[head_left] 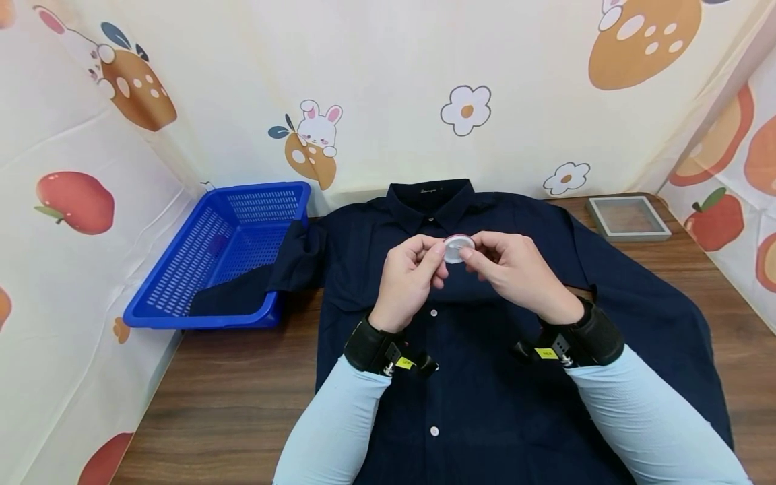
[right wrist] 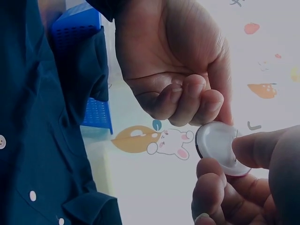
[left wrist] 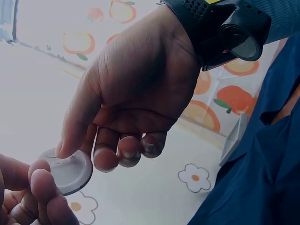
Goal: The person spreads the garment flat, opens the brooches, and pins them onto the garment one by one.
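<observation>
A round white pin badge (head_left: 453, 254) is held up over the dark navy shirt (head_left: 388, 377), its back and thin pin facing the head camera. My left hand (head_left: 407, 277) pinches the badge's left edge between thumb and fingers. On the other side, my right hand (head_left: 515, 273) grips it, with the thumb over the pin. In the left wrist view the right thumb presses the back of the badge (left wrist: 77, 174) by the pin. From the right wrist, the badge (right wrist: 216, 143) shows a raised rim and a reddish edge beneath.
The shirt lies face up on the wooden table (head_left: 242, 404), collar at the far side, white buttons down the front. Its left-side sleeve drapes into a blue plastic basket (head_left: 200, 322). A grey-framed square box (head_left: 636, 236) lies at the far right. Printed fabric (head_left: 388, 67) hangs behind.
</observation>
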{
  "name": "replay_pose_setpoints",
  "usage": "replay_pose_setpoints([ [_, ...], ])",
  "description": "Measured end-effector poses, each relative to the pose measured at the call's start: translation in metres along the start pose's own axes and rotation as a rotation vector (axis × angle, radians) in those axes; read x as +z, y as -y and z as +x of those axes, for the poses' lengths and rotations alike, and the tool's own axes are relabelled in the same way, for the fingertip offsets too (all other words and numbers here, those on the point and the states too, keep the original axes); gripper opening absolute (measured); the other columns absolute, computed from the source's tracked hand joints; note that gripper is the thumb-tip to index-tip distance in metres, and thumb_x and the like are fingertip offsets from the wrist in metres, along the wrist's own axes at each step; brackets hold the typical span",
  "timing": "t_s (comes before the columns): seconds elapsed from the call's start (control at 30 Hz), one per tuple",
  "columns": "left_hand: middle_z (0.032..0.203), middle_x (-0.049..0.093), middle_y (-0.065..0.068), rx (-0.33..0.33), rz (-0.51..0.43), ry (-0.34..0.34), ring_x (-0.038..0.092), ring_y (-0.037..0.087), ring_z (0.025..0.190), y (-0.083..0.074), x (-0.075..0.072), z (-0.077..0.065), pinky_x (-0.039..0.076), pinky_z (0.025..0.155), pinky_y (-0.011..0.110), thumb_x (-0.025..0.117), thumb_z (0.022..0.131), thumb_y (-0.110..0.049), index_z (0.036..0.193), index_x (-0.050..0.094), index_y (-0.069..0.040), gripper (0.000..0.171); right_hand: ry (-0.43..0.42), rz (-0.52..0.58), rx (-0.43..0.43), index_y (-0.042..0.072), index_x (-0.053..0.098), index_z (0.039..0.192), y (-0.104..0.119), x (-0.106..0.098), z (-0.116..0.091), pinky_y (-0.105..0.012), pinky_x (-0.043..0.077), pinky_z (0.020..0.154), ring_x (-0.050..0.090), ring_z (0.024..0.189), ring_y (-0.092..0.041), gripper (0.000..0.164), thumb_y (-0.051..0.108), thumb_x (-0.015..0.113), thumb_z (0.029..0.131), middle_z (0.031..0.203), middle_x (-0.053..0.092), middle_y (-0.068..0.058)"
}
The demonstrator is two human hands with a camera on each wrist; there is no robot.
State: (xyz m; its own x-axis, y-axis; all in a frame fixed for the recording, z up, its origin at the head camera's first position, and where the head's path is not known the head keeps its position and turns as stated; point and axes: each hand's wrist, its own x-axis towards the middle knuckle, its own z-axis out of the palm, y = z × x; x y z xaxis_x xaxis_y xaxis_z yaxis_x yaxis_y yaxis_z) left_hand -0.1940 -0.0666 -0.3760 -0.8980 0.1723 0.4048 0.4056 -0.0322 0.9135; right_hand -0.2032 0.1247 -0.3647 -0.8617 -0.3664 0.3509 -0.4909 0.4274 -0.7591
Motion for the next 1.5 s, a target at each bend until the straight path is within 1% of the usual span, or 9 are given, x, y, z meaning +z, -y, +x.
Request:
replay_pose_setpoints([
  [0.17,0.065,0.059,0.009,-0.001,-0.006,-0.018,0.056,0.014,0.053,0.0004,-0.0011,0.0009,0.049,0.052,0.024,0.056,0.098,-0.017,0.098,0.065,0.003,0.021,0.015,0.000,-0.015,0.013,0.067,0.100,-0.0012,-0.0001,-0.0005,-0.028,0.048,0.057,0.060,0.066,-0.021,0.020,0.030,0.057,0.098,0.080,0.066,-0.002],
  [0.33,0.066,0.058,0.007,-0.030,-0.025,-0.060,0.055,0.012,0.052,-0.0010,-0.0023,0.0017,0.048,0.051,0.022,0.056,0.098,-0.014,0.101,0.064,0.006,0.021,0.021,-0.011,-0.059,0.011,0.068,0.104,0.0000,0.0002,-0.0010,-0.026,0.046,0.055,0.059,0.064,-0.018,0.016,0.022,0.057,0.098,0.080,0.065,-0.001],
  [0.5,0.065,0.058,0.007,-0.050,-0.034,-0.065,0.054,0.012,0.052,-0.0020,-0.0026,0.0035,0.048,0.051,0.020,0.054,0.099,-0.008,0.102,0.062,0.010,0.020,0.011,-0.013,-0.076,0.011,0.068,0.101,0.0007,0.0003,-0.0009,-0.025,0.045,0.053,0.057,0.062,-0.013,0.014,0.020,0.059,0.097,0.078,0.064,0.001],
  [0.63,0.065,0.057,0.007,-0.054,-0.038,-0.068,0.054,0.012,0.051,-0.0023,-0.0021,0.0034,0.047,0.051,0.020,0.054,0.099,-0.008,0.102,0.063,0.010,0.020,0.011,-0.015,-0.077,0.012,0.068,0.100,-0.0002,0.0005,-0.0005,-0.025,0.044,0.053,0.057,0.063,-0.018,0.014,0.021,0.058,0.098,0.077,0.064,0.002],
  [0.77,0.065,0.058,0.005,-0.043,-0.040,-0.072,0.055,0.012,0.052,-0.0005,-0.0019,0.0024,0.048,0.051,0.021,0.055,0.099,-0.013,0.101,0.064,0.006,0.021,0.011,-0.017,-0.076,0.013,0.067,0.099,-0.0016,0.0007,-0.0002,-0.026,0.044,0.052,0.058,0.063,-0.021,0.014,0.023,0.057,0.098,0.077,0.064,0.003],
  [0.93,0.065,0.058,0.005,-0.014,-0.040,-0.066,0.055,0.012,0.052,0.0013,-0.0020,0.0019,0.048,0.051,0.022,0.056,0.099,-0.017,0.101,0.065,0.003,0.022,0.002,-0.025,-0.101,0.013,0.067,0.099,-0.0026,0.0009,-0.0003,-0.026,0.044,0.052,0.057,0.061,-0.013,0.013,0.022,0.058,0.098,0.077,0.064,0.005],
  [1.1,0.066,0.059,0.006,-0.008,-0.042,-0.062,0.055,0.012,0.052,0.0019,-0.0016,0.0021,0.048,0.052,0.022,0.056,0.099,-0.018,0.104,0.065,0.002,0.022,-0.029,-0.021,-0.135,0.011,0.067,0.100,-0.0033,0.0013,-0.0001,-0.024,0.045,0.052,0.057,0.061,-0.011,0.012,0.018,0.058,0.098,0.077,0.064,0.004],
  [1.3,0.072,0.061,0.010,0.015,-0.071,-0.040,0.058,0.014,0.055,0.0017,-0.0013,0.0024,0.050,0.057,0.024,0.053,0.101,-0.021,0.106,0.066,0.003,0.028,-0.072,0.008,-0.146,0.009,0.066,0.108,-0.0022,0.0026,0.0000,-0.023,0.051,0.058,0.063,0.066,-0.009,0.014,0.012,0.061,0.095,0.084,0.067,0.002],
  [1.5,0.077,0.063,0.012,0.023,-0.101,-0.034,0.061,0.015,0.059,0.0006,-0.0007,0.0023,0.053,0.062,0.025,0.053,0.101,-0.022,0.108,0.065,0.005,0.031,-0.075,0.013,-0.144,0.010,0.067,0.107,0.0004,0.0026,-0.0009,-0.023,0.052,0.060,0.065,0.070,-0.011,0.014,0.012,0.064,0.093,0.086,0.069,0.002],
])
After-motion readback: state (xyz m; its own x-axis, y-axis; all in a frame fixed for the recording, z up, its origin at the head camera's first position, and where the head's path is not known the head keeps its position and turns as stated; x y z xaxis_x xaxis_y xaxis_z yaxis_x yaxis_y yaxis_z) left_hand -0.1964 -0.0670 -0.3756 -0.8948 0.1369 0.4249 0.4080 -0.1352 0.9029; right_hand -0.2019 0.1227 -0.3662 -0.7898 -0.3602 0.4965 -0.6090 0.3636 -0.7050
